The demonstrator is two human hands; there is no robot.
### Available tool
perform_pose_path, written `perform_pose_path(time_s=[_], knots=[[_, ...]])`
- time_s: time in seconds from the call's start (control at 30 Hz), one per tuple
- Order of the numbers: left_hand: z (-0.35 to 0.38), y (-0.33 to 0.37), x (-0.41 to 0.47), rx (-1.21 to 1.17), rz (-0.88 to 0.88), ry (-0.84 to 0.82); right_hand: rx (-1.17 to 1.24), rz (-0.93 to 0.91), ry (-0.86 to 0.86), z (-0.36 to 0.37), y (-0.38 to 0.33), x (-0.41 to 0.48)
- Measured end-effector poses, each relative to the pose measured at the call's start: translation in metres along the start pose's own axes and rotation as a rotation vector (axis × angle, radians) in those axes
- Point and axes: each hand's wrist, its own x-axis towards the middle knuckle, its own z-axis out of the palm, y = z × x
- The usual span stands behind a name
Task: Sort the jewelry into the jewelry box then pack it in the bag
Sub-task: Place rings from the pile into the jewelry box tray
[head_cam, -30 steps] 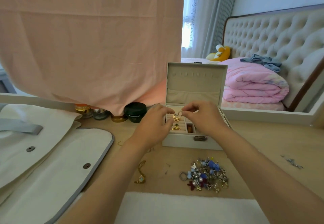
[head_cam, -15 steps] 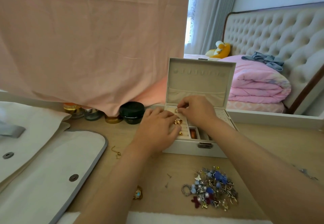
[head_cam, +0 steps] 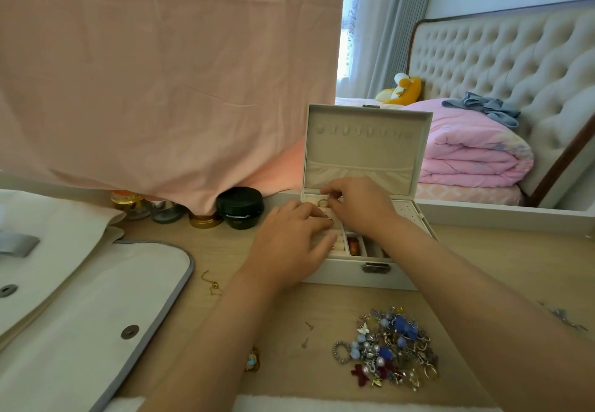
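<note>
Now the white jewelry box (head_cam: 354, 275) is sitting open on the table (head_cam: 515, 247), beige-lined lid standing upright; the right hand (head_cam: 362, 207) is pinching a gold ring (head_cam: 323, 202) over it, the left hand (head_cam: 289, 242) resting flat-fingered inside.

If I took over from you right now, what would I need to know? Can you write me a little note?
Left hand lies flat in the box; right hand pinches a ring at its back row.
The box is open on the desk; bag lies to its left.
Done: a few pieces sit in the box.
Left: the pile, chain and pendant, then close the box and pack it.
</note>
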Motion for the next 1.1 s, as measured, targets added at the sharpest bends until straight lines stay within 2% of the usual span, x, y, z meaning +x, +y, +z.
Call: perform_pose_path(time_s=[0.27, 0.4, 0.5, 0.7, 0.87, 1.1], knots=[[0.004, 0.001, -0.003, -0.140, -0.038, 0.031, -0.055, -0.053, -0.006, 0.007, 0.000, -0.001], [0.004, -0.001, -0.003, -0.102, -0.044, 0.112, 0.056, -0.044, 0.036, 0.007, 0.001, -0.004], [0.005, -0.004, -0.002, -0.095, -0.119, 0.154, 0.039, -0.064, 0.053, 0.007, 0.001, -0.004], [0.010, -0.007, -0.003, -0.335, -0.265, 0.018, 0.009, -0.039, 0.037, 0.007, -0.003, 0.001], [0.012, -0.008, -0.002, -0.364, -0.275, -0.001, -0.071, -0.069, -0.050, 0.004, -0.006, 0.003], [0.012, -0.007, -0.001, -0.340, -0.275, 0.000, -0.044, -0.077, -0.162, 0.002, -0.006, -0.003]])
